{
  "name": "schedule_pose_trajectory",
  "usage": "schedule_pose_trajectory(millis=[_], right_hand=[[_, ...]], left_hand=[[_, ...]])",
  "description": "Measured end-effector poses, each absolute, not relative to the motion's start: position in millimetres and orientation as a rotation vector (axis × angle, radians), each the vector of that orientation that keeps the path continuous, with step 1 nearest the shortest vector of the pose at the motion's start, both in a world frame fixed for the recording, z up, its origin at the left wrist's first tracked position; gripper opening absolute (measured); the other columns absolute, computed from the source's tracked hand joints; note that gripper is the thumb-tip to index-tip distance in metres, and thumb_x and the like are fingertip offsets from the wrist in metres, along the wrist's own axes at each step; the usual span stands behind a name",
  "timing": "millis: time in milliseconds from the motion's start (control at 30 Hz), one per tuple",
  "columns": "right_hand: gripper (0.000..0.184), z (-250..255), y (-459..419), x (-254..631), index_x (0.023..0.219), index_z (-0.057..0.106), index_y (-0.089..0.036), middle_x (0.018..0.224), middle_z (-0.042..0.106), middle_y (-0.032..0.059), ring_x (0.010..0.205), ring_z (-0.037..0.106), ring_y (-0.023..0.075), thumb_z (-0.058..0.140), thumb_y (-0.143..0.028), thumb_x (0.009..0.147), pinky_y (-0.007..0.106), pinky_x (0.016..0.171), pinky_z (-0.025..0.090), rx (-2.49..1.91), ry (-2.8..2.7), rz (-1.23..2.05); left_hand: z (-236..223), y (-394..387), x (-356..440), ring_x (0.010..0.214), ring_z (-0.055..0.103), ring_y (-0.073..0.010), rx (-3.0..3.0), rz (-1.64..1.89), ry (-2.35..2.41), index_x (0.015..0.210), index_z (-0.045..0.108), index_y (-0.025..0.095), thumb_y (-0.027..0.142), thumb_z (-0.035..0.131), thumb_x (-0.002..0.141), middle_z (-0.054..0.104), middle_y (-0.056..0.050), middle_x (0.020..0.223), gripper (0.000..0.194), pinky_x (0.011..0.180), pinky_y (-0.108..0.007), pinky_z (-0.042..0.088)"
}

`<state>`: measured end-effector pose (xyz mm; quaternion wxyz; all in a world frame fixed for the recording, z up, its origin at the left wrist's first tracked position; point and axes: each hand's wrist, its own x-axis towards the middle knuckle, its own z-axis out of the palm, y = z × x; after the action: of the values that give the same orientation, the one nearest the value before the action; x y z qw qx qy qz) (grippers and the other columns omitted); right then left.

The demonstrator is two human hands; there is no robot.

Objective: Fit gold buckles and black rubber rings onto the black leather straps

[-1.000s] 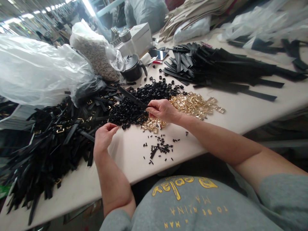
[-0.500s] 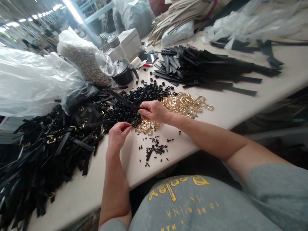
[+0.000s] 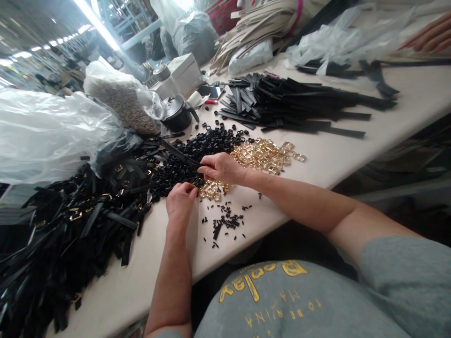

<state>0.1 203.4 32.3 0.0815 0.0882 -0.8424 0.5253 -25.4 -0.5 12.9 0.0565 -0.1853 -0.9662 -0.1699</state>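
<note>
My right hand (image 3: 221,168) is closed on one end of a black strap (image 3: 179,153), which slants up to the left over a heap of small black loops (image 3: 211,141). Just left of a small cluster of gold buckles (image 3: 214,190), my left hand (image 3: 181,199) has its thumb and fingers pinched together. Whatever sits in that pinch is too small or hidden to make out. A larger pile of gold buckles (image 3: 264,155) lies beyond my right wrist. Short black bits (image 3: 229,220) are scattered on the table in front of my hands.
Buckled black straps (image 3: 95,216) are heaped at the left, below a clear plastic bag (image 3: 52,131). Plain black strips (image 3: 292,101) lie at the back right. A black lidded pot (image 3: 176,115) and a phone (image 3: 211,91) stand behind. Another person's hand (image 3: 431,37) shows at the far right.
My left hand has moved right, from beside the strap heap to the small buckle cluster. My right hand keeps hold of the strap. Another person's hand has come into view at the upper right.
</note>
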Motion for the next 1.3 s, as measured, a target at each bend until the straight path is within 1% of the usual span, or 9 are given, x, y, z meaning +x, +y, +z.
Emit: schedule_pose_trajectory(millis=[200, 333, 400, 567, 700, 867, 1067, 1200, 1300], right_hand=[[0.022, 26, 199, 0, 0.078, 0.066, -0.014, 0.067, 0.067, -0.0011, 0.058, 0.052, 0.0057, 0.061, -0.032, 0.090, 0.021, 0.057, 0.029, 0.292, -2.587, 1.512], [0.023, 27, 199, 1, 0.078, 0.067, -0.014, 0.066, 0.067, -0.0007, 0.057, 0.053, 0.0055, 0.061, -0.032, 0.090, 0.021, 0.057, 0.030, 0.278, -2.599, 1.523], [0.024, 26, 199, 1, 0.079, 0.067, -0.013, 0.067, 0.068, -0.0002, 0.056, 0.054, 0.0053, 0.060, -0.033, 0.091, 0.020, 0.056, 0.032, 0.273, -2.574, 1.600], [0.024, 20, 194, -1, 0.080, 0.065, -0.013, 0.067, 0.070, 0.0009, 0.055, 0.060, 0.0063, 0.058, -0.033, 0.091, 0.017, 0.054, 0.040, 0.285, -2.500, 1.916], [0.020, 19, 190, 0, 0.083, 0.064, -0.013, 0.067, 0.069, -0.0001, 0.054, 0.064, 0.0076, 0.058, -0.031, 0.091, 0.017, 0.051, 0.045, 0.269, -2.456, 2.141], [0.018, 22, 189, 2, 0.082, 0.065, -0.013, 0.064, 0.067, -0.0008, 0.053, 0.063, 0.0082, 0.059, -0.028, 0.089, 0.017, 0.050, 0.047, 0.252, -2.458, 2.190], [0.017, 25, 192, 1, 0.080, 0.065, -0.013, 0.064, 0.067, -0.0012, 0.053, 0.062, 0.0070, 0.059, -0.026, 0.088, 0.016, 0.053, 0.044, 0.304, -2.553, 2.082], [0.021, 25, 197, 0, 0.078, 0.067, -0.013, 0.064, 0.068, -0.0011, 0.054, 0.059, 0.0055, 0.058, -0.028, 0.089, 0.016, 0.054, 0.038, 0.410, -2.689, 1.806], [0.022, 26, 201, -1, 0.075, 0.069, -0.015, 0.063, 0.068, -0.0018, 0.053, 0.054, 0.0050, 0.059, -0.029, 0.089, 0.018, 0.054, 0.033, 0.454, -2.774, 1.539]], left_hand=[[13, 2, -22, 0.070, 0.056, -0.0206, -0.540, -0.364, -2.940, 0.072, 0.068, 0.023, 0.031, 0.060, 0.080, 0.064, -0.006, 0.081, 0.014, 0.065, -0.033, 0.038], [14, -9, -26, 0.069, 0.057, -0.0204, -0.451, -0.493, -2.932, 0.068, 0.066, 0.023, 0.029, 0.061, 0.077, 0.065, -0.005, 0.075, 0.012, 0.067, -0.033, 0.040], [14, -13, -29, 0.068, 0.058, -0.0191, -0.373, -0.808, -2.901, 0.069, 0.066, 0.022, 0.030, 0.064, 0.074, 0.065, -0.004, 0.070, 0.011, 0.067, -0.032, 0.043], [16, -7, -33, 0.061, 0.064, -0.0132, -0.042, -2.117, -2.433, 0.073, 0.063, 0.017, 0.040, 0.078, 0.061, 0.066, -0.001, 0.070, 0.030, 0.059, -0.024, 0.049], [20, 7, -28, 0.060, 0.065, -0.0100, 0.042, -2.492, -2.108, 0.069, 0.061, 0.016, 0.034, 0.086, 0.052, 0.066, 0.001, 0.068, 0.035, 0.059, -0.019, 0.052], [19, 14, -24, 0.061, 0.067, -0.0095, 0.018, -2.592, -2.015, 0.069, 0.062, 0.017, 0.033, 0.089, 0.051, 0.067, 0.001, 0.069, 0.036, 0.062, -0.018, 0.055], [19, 13, -24, 0.060, 0.067, -0.0100, -0.026, -2.579, -2.037, 0.069, 0.064, 0.017, 0.033, 0.090, 0.051, 0.068, 0.001, 0.068, 0.036, 0.060, -0.018, 0.055], [20, 11, -23, 0.061, 0.068, -0.0110, -0.085, -2.500, -2.090, 0.085, 0.072, 0.018, 0.030, 0.090, 0.052, 0.073, -0.002, 0.079, 0.040, 0.061, -0.021, 0.056], [18, 7, -24, 0.065, 0.068, -0.0122, -0.177, -2.413, -2.167, 0.087, 0.074, 0.017, 0.029, 0.089, 0.056, 0.074, -0.004, 0.081, 0.036, 0.066, -0.023, 0.056]])
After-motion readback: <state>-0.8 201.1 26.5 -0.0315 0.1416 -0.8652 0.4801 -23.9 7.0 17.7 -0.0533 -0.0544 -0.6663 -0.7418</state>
